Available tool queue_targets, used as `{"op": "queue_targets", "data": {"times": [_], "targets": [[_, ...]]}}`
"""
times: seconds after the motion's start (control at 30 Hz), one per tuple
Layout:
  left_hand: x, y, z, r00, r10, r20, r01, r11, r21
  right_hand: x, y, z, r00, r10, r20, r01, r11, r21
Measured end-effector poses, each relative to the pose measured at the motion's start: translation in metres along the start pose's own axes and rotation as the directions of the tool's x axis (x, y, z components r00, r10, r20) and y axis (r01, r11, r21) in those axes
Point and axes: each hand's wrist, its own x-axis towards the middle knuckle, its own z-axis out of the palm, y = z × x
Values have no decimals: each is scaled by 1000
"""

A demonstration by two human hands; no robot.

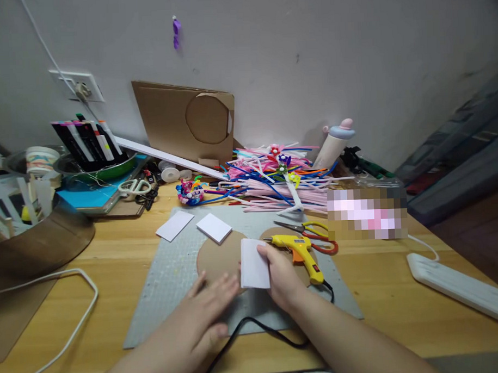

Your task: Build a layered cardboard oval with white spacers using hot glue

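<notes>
My right hand (285, 279) grips a small stack of white paper cards (255, 264), thumb on top, above the grey cutting mat (167, 298). To its left, my left hand (214, 304) is slightly blurred, with fingers stretched out and nothing in it, beside a round cardboard disc (219, 258). A second cardboard disc (271, 233) lies partly hidden under a yellow glue gun (298, 251). Two more white pieces, a flat card (175, 226) and a thicker stack of cards (214, 228), rest at the mat's far edge. Scissors (316, 232) with yellow and red handles lie behind the glue gun.
Pipe cleaners (269, 191) are heaped at the back, near a cardboard sheet (169, 118) against the wall. A metal bowl (42, 237) stands left, markers (88, 140) behind it. A power strip (460, 288) lies right; a black cord (274, 333) crosses the mat's front.
</notes>
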Motion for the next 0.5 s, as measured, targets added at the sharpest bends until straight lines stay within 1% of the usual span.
{"op": "queue_targets", "data": {"times": [0.03, 0.07, 0.1, 0.13, 0.17, 0.2, 0.23, 0.3, 0.33, 0.37, 0.4, 0.43, 0.47, 0.5], "targets": [[4, -3, -1, 995, -71, -63, 73, 997, 23, -1, -6, 1, 1000, -13, -3, 13, 1000, 28], [9, -7, -2, 981, -151, -123, 158, 986, 55, -3, -13, 2, 999, -34, -1, 34, 998, 58], [16, -9, -3, 965, -211, -154, 226, 970, 87, -5, -21, 2, 998, -63, 4, 63, 994, 86], [23, -10, -3, 958, -245, -147, 263, 958, 117, -6, -29, 2, 995, -99, 8, 98, 989, 114], [29, -10, -3, 958, -257, -125, 273, 952, 140, -7, -36, 1, 990, -138, 11, 136, 981, 140], [35, -7, -4, 964, -247, -95, 259, 955, 146, -8, -43, 0, 984, -176, 8, 173, 971, 164], [40, -2, -5, 977, -206, -51, 211, 969, 129, -8, -48, -1, 978, -208, 0, 205, 962, 183], [47, 8, -9, 998, -39, 54, 37, 999, 21, -8, -57, -4, 967, -252, -27, 252, 945, 210], [51, 12, -11, 995, 51, 88, -47, 998, -45, -8, -59, -5, 963, -266, -41, 268, 938, 220], [54, 15, -13, 991, 98, 92, -90, 992, -83, -8, -62, -7, 960, -276, -54, 281, 932, 228], [58, 16, -14, 994, 90, 69, -84, 993, -85, -7, -63, -7, 957, -283, -64, 290, 928, 234], [63, 16, -15, 999, 31, 24, -30, 998, -57, -7, -64, -8, 955, -286, -71, 295, 925, 238], [66, 15, -14, 998, -51, -33, 51, 999, -17, -7, -65, -8, 955, -288, -76, 298, 924, 241], [69, 13, -13, 989, -122, -80, 124, 992, 20, -7, -66, -9, 955, -285, -81, 296, 924, 243]]}}
